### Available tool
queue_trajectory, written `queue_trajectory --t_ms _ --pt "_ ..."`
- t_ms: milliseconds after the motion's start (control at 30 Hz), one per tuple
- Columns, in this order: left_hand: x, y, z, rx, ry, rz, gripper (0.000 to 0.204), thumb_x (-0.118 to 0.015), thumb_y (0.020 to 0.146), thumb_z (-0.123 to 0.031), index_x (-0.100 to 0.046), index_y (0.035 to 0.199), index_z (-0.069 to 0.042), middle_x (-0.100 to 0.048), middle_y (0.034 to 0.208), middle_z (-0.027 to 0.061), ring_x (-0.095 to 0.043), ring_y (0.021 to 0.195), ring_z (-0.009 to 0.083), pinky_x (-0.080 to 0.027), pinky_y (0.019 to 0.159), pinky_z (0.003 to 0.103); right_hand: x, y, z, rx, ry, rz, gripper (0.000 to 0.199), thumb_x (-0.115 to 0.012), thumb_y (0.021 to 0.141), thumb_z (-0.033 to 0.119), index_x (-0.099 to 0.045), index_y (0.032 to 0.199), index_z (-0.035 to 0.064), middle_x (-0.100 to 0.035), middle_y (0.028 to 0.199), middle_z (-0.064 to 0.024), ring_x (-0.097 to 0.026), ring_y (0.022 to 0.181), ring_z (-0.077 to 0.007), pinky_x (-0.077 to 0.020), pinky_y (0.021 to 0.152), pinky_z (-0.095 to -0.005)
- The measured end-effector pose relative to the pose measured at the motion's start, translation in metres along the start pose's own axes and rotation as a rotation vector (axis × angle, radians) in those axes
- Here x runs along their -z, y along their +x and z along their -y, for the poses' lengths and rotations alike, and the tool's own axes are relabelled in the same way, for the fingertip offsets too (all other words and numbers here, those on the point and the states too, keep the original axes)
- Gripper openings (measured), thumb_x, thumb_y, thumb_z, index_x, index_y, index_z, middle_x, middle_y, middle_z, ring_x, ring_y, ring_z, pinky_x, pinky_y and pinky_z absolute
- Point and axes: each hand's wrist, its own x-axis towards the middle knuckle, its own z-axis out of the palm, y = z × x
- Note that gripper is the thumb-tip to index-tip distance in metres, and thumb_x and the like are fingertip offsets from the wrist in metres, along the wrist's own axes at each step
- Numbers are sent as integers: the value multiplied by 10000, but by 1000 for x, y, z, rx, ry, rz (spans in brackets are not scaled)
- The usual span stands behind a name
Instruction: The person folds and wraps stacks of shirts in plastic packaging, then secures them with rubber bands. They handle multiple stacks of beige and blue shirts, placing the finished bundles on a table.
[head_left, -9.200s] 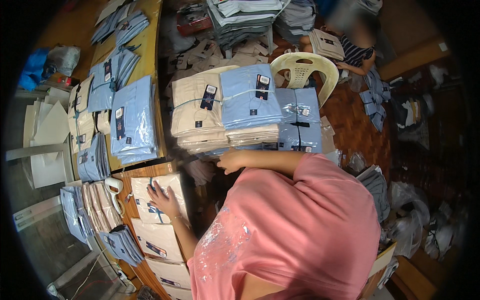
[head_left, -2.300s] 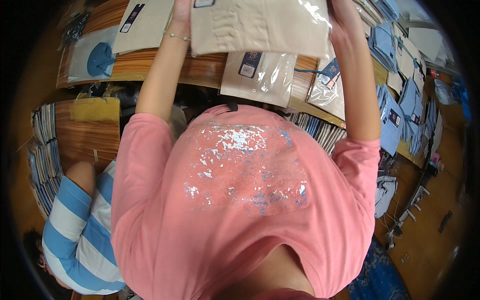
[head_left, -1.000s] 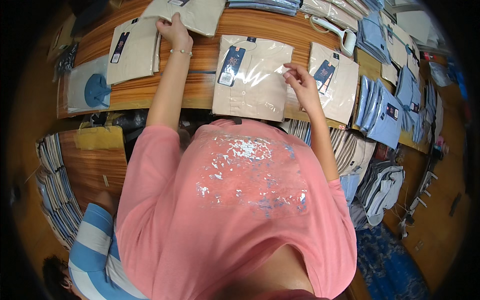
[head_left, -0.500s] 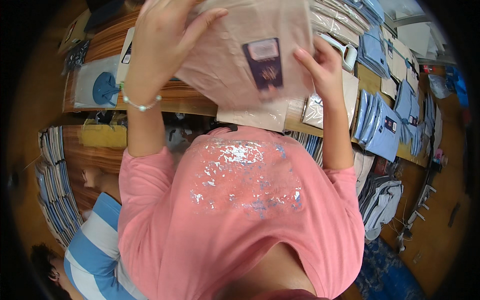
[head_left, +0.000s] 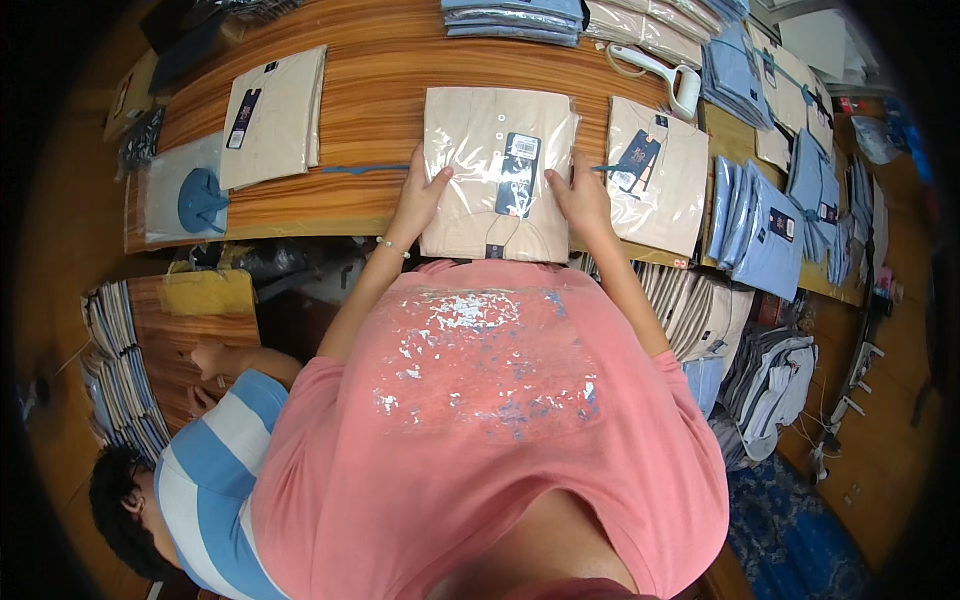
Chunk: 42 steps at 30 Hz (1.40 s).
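Before me at the table's near edge lies a folded beige shirt (head_left: 460,160) in a clear plastic bag, possibly a small stack of them. A dark hang tag (head_left: 518,175) with a white label is on its front, and its collar end points toward me. My left hand (head_left: 418,205) grips its left side, thumb on top. On the right side my right hand (head_left: 580,200) grips it the same way; the fingers underneath are partly hidden. A blue strip (head_left: 365,169) sticks out beyond the shirt on both sides.
Bagged beige shirts lie at the left (head_left: 275,125) and right (head_left: 665,190). Blue shirt stacks (head_left: 765,240) stand further right. A white lint roller (head_left: 665,75) rests behind. At the left are a blue coil of strip (head_left: 203,200) and a person in a striped top (head_left: 225,440).
The bagged shirt, held up and tilted before, now lies flat at the table's edge. Both hands have come down with it to its sides. The person at the left has shifted.
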Motion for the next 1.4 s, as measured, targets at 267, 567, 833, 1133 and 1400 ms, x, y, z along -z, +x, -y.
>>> queue_trajectory --t_ms 267,567,833,1133,1400 --pt "-4 -1 -7 2 49 19 691 -596 847 -122 -202 1391 38 -329 1391 257 -348 1290 302 -273 1047 337 -37 4 -38 140 411 -65 695 -582 809 150 -232 1366 -76 -329 1367 -290 -301 1296 -394 -272 1048 -387" --pt "-24 26 -84 -369 570 -117 587 -520 871 -225 -300 1399 -90 -238 1438 214 -185 1334 407 -136 1075 539 -5 3 47 499 -109 -416 632 -552 834 238 -309 1389 57 -171 1474 -209 -126 1365 -386 -71 1055 -590" --pt "-58 33 -35 -340 980 -4 527 -451 872 -258 -367 1386 -177 -215 1460 185 -139 1348 417 -94 1038 615 -67 37 13 443 -279 -276 575 -441 868 352 -353 1382 109 -266 1458 -150 -195 1360 -338 -61 1027 -642" --pt "-56 34 -30 -271 942 62 554 -464 845 -210 -362 1388 -177 -195 1469 172 -106 1359 404 -62 1050 606 -69 39 13 417 -264 -238 576 -448 867 353 -352 1385 118 -265 1457 -150 -200 1359 -335 -59 1026 -642" --pt "-57 32 -31 -272 925 64 548 -459 845 -201 -366 1383 -158 -199 1465 178 -113 1355 403 -62 1043 611 -72 36 12 397 -254 -219 582 -460 856 357 -362 1383 131 -259 1462 -145 -189 1362 -342 -59 1018 -649"
